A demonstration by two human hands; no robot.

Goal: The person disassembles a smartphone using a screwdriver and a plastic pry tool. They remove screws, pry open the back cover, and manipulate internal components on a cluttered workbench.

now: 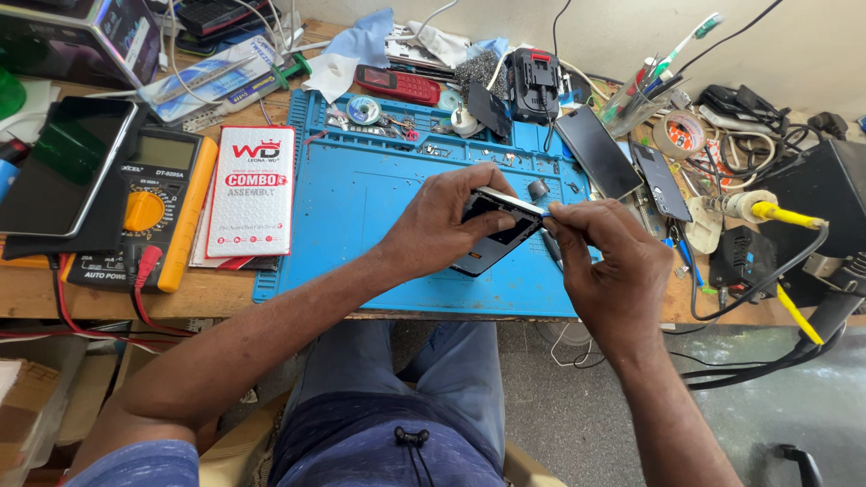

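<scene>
Left hand [442,225] grips phone [494,233] above blue mat [379,207], long axis running lower-left to upper-right. Right hand [606,261] pinches upper-right edge; both touching phone.

Much of the dark phone [494,236] lies hidden under the left hand [439,219] and right hand [606,261], whatever the right fingertips pinch is too small to tell, the box [68,36] at top left is cut by the edge, and the small parts on the blue mat [361,198] stay indistinct.
</scene>
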